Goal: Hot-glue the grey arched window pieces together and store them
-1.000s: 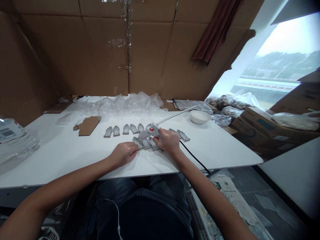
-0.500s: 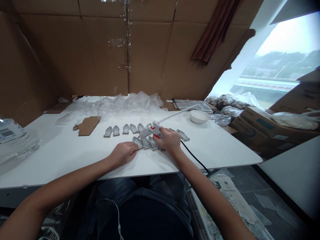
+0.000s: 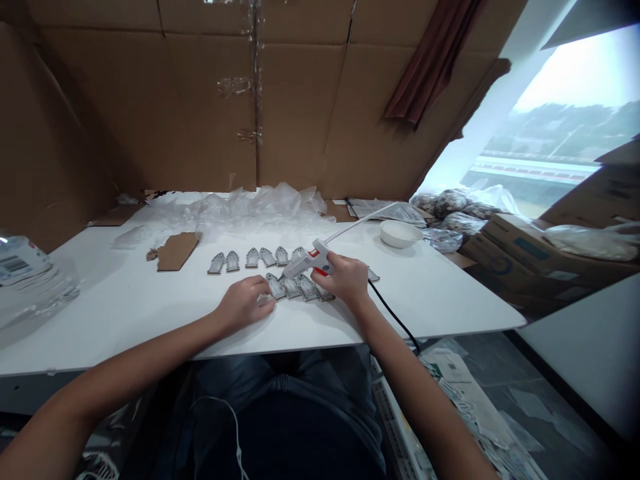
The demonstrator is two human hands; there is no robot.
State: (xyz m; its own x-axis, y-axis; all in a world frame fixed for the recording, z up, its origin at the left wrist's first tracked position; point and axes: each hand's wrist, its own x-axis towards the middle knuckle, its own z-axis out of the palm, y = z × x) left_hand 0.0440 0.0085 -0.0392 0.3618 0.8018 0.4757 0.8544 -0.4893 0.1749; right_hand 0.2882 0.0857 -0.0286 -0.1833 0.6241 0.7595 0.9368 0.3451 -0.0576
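At three o'clock from the left hand, its fingers slightly parted, lie grey pieces below the glue gun clamped in the right hand, gluing apparently in hand, steady aim required next.

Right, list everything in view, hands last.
Table: one, white, centre.
Arched pieces: at least ten, grey, two rows.
Glue gun: one, white and red, at front row.
Glue stick: one, whitish, gun's rear.
Power cord: one, black, near edge.
Bowl: one, white, table's far right.
Cardboard scrap: one, brown, table's left.
Plastic bottle: one, clear, left edge.
Plastic bags: uncountable, clear, far side.
Cardboard panels: several, brown, behind table.
Cloth: one, red, upper right.
Cardboard boxes: several, brown, right.
Window: one, pale, right.
Cable: one, white, bottom.
Left hand: one, bare, by front row.
Right hand: one, bare, holding glue gun.
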